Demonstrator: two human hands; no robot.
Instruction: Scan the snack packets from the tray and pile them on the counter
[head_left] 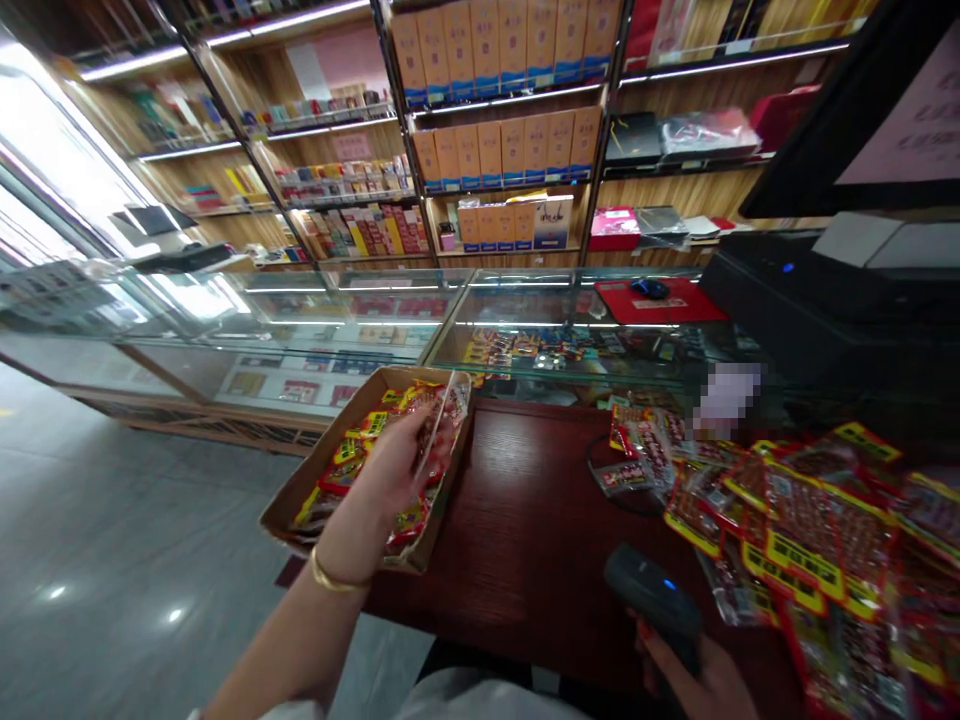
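Note:
My left hand (405,450), with a gold bangle at the wrist, reaches into an open cardboard box (326,450). Its fingers are closed around a clear-edged snack packet (445,425) near the box's far right corner. Several red and yellow snack packets (345,452) lie beneath it in the box. At the lower right, my right hand (694,675) grips a dark handheld barcode scanner (652,590) with a blue light. The scanner is held above the dark red wooden tabletop (517,520), left of a heap of similar snack packets (806,520).
A glass display counter (352,320) runs behind the table. On it lie a red mat (675,303) and a computer mouse (649,288). A monitor (862,120) and a dark machine (780,300) stand at the right. Shelves of boxed goods (502,45) line the wall.

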